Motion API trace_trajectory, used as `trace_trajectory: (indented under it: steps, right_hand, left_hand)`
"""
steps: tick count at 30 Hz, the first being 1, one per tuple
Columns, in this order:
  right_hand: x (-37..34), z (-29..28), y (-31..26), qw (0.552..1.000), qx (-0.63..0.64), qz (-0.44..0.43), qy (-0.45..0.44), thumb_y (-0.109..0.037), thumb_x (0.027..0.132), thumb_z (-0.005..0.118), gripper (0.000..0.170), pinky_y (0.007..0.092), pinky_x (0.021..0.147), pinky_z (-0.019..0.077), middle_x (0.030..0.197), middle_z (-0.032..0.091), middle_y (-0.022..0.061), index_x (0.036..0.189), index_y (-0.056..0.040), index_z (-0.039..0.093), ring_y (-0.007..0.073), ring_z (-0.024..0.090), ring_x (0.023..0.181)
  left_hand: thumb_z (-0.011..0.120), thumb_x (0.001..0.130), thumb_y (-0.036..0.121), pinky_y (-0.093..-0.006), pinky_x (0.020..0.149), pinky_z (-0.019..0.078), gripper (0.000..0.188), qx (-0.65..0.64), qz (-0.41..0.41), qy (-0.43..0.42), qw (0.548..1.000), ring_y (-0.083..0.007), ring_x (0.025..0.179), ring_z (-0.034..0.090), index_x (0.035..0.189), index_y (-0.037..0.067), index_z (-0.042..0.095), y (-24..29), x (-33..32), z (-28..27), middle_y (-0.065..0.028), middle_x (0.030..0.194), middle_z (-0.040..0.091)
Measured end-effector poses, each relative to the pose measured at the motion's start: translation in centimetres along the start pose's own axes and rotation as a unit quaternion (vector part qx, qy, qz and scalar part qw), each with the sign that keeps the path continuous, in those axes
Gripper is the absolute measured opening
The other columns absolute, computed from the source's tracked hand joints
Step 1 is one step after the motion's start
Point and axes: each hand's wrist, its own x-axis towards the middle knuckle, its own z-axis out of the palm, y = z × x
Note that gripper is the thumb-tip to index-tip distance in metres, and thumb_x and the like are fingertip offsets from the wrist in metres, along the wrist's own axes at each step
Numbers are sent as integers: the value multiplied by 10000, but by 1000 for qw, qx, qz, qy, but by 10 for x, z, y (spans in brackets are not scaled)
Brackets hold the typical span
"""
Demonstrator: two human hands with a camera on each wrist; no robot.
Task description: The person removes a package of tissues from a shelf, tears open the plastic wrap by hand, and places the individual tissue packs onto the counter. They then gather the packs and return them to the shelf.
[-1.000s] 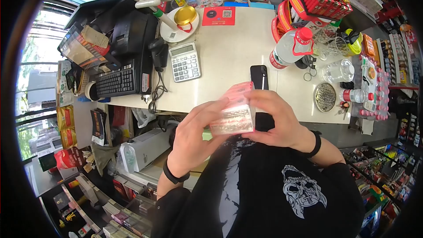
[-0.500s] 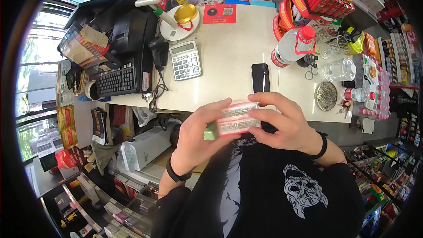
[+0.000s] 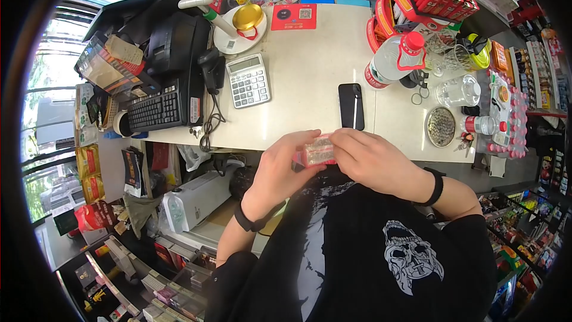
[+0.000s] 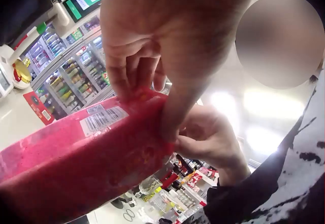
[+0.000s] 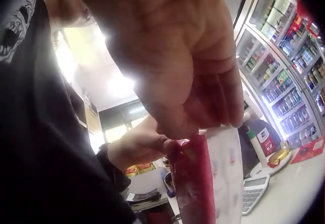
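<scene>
A long pink-red carton [image 3: 319, 151] with a shiny surface is held up at the counter's near edge, in front of the chest. My left hand [image 3: 277, 168] grips its left side, thumb on one face and fingers on the opposite one. At the right side, my right hand [image 3: 374, 163] pinches the carton, its fingers hiding that end. A barcode label shows on the carton [image 4: 76, 163] in the left wrist view, close to the left fingertips. In the right wrist view a white side with small marks adjoins the red face of the carton [image 5: 193, 183].
A black phone [image 3: 351, 106] lies on the counter [image 3: 298, 89] just beyond the hands. Left of it are a calculator [image 3: 248, 81], a scanner [image 3: 211, 71] and a keyboard [image 3: 156, 110]. Rightward stand a large water bottle [image 3: 393, 62] and a round dish [image 3: 441, 126].
The carton has turned, so less of its broad printed side shows in the head view. My right hand has shifted over its right end; the left hand still holds the left side.
</scene>
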Motion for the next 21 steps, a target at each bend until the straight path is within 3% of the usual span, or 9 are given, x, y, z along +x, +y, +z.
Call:
trace_trajectory:
  steps: [2,5,10,14,17,21]
  right_hand:
    - [-1,11,2,999,-23,-6,-29,-97,736,666,207,345,844,587,1052,599,128,890,38,638,250,633,1014]
    - [-3,24,8,997,1,-4,-72,-94,755,652,247,334,851,596,1141,602,147,953,54,642,268,640,1072]
    - [-4,45,18,1000,12,-2,-25,-85,752,672,194,355,840,587,1128,605,149,907,22,625,268,648,1007]
    - [-1,42,22,988,131,56,53,-52,740,730,257,376,861,576,1129,626,151,963,-3,611,300,663,983]
    - [-3,32,19,936,301,171,62,-72,795,777,355,382,902,572,1163,642,147,1094,-1,600,317,671,1029]
    - [-10,37,24,877,417,241,-4,-142,874,797,428,390,953,564,1205,639,142,1213,-1,576,306,665,1099]
  left_hand:
    - [927,696,73,-329,836,567,589,3,-12,-4,1000,-235,946,699,1177,48,587,-8,0,6,-113,1262,717]
    - [923,705,76,-314,804,561,579,3,-30,-13,999,-215,887,684,1176,46,587,-16,-2,13,-106,1254,720]
    - [912,722,76,-299,787,555,546,-25,-54,3,998,-182,845,670,1161,45,590,-20,-4,20,-92,1212,728]
    - [902,728,34,-310,851,564,532,-72,-63,11,995,-174,959,684,1154,35,583,-15,-4,13,-118,1230,709]
    - [866,753,-28,-332,919,562,493,-146,-41,15,988,-199,1113,665,1150,22,578,-28,-9,15,-148,1296,660]
    - [803,792,-95,-364,1008,549,451,-202,-42,8,978,-247,1258,611,1170,7,579,-44,-14,19,-166,1353,599]
